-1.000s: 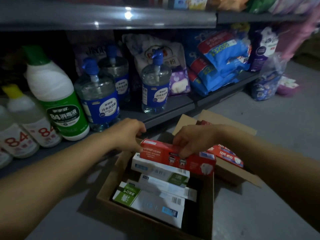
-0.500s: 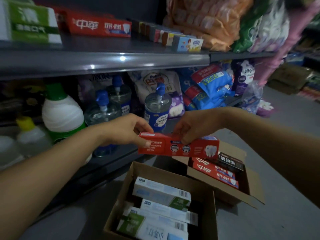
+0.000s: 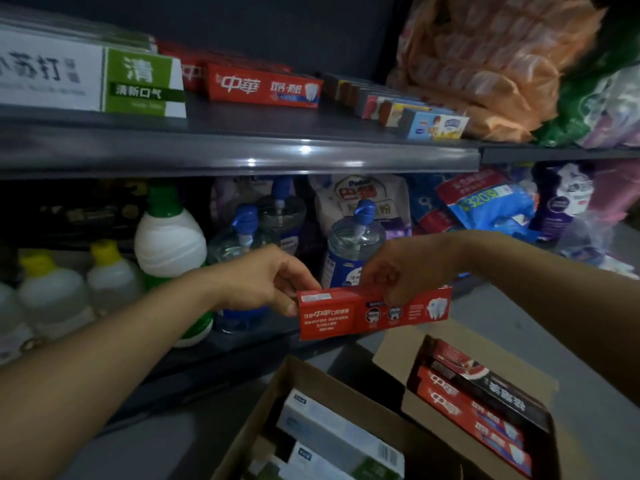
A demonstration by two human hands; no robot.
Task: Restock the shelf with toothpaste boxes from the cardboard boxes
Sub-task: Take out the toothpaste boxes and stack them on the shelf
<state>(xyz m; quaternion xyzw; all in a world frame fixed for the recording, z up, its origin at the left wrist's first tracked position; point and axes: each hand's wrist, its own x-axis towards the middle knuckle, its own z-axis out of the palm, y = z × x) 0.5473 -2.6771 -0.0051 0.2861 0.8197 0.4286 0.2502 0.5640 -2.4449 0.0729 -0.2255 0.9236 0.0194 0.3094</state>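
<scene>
The long red cardboard toothpaste box [image 3: 374, 311] has come up out of the near brown cardboard carton [image 3: 277, 403] and now hangs level in front of the lower shelf, the left hand [image 3: 266, 280] pinching its left end and the right hand [image 3: 401, 270] pinching its top edge. It looks bound for the grey metal upper shelf [image 3: 242, 154], probably the open gap right of the red box [image 3: 265, 90] already standing there, past the protruding front lip
</scene>
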